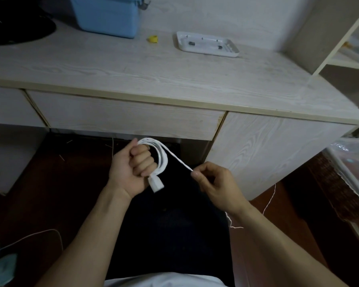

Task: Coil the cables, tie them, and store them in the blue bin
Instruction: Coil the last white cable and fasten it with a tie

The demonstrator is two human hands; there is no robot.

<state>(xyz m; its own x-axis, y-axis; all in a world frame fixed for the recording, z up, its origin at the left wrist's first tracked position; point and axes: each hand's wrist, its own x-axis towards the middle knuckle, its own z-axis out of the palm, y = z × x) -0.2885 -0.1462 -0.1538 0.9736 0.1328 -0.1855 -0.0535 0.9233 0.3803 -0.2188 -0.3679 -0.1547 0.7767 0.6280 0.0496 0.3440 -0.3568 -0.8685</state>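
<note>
Cable (161,156) coiled below the desk (174,79) edge — blue bin (106,15) up on it.
Your left hand (131,168) fists around the coil; your right hand (214,183) pinches its free strand.

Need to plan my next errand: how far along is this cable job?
Done: white cable looks coiled, gripped by the left hand. In hand: right hand pinches the white tie strip stretching from the coil. Left: finishing the tie, putting it in the blue bin.

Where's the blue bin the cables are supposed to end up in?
In the head view the blue bin stands at the back left of the desk, against the wall, with a small yellow object and a white tray to its right.
</note>
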